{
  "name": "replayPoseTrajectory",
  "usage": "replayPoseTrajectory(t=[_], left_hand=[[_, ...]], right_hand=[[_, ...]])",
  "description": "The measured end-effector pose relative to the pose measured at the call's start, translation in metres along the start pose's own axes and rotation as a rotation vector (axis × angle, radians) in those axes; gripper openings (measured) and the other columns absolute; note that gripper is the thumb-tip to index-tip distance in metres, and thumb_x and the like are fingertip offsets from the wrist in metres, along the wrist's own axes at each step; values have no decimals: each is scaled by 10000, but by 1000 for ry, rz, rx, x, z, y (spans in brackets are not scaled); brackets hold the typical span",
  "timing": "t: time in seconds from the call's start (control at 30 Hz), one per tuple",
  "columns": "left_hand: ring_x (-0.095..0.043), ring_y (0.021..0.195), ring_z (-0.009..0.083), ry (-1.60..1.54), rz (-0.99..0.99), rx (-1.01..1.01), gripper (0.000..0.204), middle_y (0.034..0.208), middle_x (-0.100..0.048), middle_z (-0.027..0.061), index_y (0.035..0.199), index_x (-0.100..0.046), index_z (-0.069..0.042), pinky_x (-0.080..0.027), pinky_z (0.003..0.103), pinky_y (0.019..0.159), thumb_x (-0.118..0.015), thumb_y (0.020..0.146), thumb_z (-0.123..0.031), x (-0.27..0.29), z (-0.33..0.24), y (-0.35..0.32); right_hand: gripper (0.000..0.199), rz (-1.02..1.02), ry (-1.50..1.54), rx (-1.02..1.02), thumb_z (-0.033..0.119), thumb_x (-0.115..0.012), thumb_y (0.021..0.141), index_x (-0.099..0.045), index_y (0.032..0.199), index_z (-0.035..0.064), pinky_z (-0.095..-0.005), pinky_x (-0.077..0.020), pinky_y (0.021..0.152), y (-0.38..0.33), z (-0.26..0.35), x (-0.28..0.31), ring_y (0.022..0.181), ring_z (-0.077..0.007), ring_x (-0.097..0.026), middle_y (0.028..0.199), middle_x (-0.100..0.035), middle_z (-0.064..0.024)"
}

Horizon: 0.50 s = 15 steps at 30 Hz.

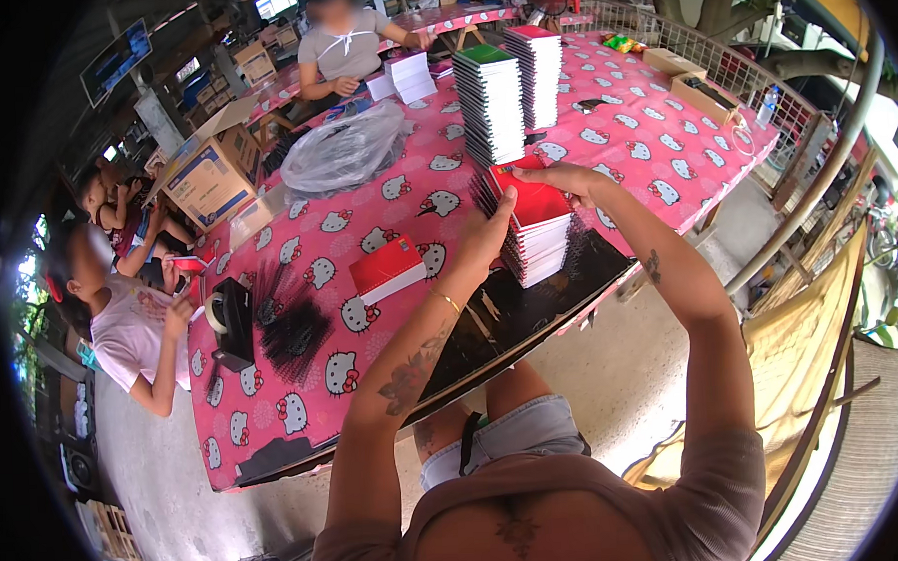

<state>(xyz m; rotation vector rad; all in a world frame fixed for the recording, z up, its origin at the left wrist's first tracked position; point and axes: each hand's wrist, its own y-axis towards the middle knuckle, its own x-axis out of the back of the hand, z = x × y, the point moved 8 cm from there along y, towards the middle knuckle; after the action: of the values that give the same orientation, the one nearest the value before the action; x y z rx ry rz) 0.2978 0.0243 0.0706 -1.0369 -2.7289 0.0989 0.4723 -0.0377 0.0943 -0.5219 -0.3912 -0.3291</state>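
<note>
A stack of red-covered spiral notebooks (543, 206) stands at the table's near edge, in front of me. Against its left side is my left hand (487, 232), fingers closed on the top notebook's edge by the black spiral. My right hand (567, 181) pinches the far side of the same red notebook, thumb over the cover. Some of the fingers are hidden behind the notebooks. Just beyond rise two tall stacks of spiral notebooks, one with a green cover on top (489, 101) and one topped in red (536, 80).
Left of me lie a small red-covered pad pile (389, 268), loose black spiral wires (290, 316) and a tape dispenser (233, 326). Farther off are a clear plastic bag (348, 148) and a cardboard box (211, 178). Other people sit at the left and far sides.
</note>
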Motion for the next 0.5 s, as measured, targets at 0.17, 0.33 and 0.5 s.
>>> replayPoseTrajectory(t=[0.17, 0.33, 0.5], left_hand=[[-330, 1406, 435, -146, -191, -66, 877, 1475, -335, 331, 1419, -377, 97, -318, 490, 1127, -415, 974, -657, 11, 31, 25], [-343, 1402, 413, -345, -202, -123, 777, 1515, -300, 305, 1459, -318, 69, -341, 477, 1109, -346, 1031, -579, -6, 39, 37], [-476, 1312, 349, -745, -147, -70, 801, 1458, -409, 267, 1466, -280, 80, -401, 413, 1068, -362, 1029, -585, -17, 42, 41]], right_hand=[[852, 54, 252, 233, 531, -697, 886, -371, 1471, 5, -343, -504, 946, 0, 17, -11, 1186, -187, -592, 1353, -578, -145], [869, 101, 285, 244, 390, -703, 925, -233, 1544, 2, -354, -472, 1060, 3, 21, -8, 1237, -210, -575, 1429, -520, -158], [668, 146, 454, 172, 417, -639, 958, -411, 1447, 22, -360, -481, 1025, -10, 28, -37, 1147, -211, -627, 1372, -576, -133]])
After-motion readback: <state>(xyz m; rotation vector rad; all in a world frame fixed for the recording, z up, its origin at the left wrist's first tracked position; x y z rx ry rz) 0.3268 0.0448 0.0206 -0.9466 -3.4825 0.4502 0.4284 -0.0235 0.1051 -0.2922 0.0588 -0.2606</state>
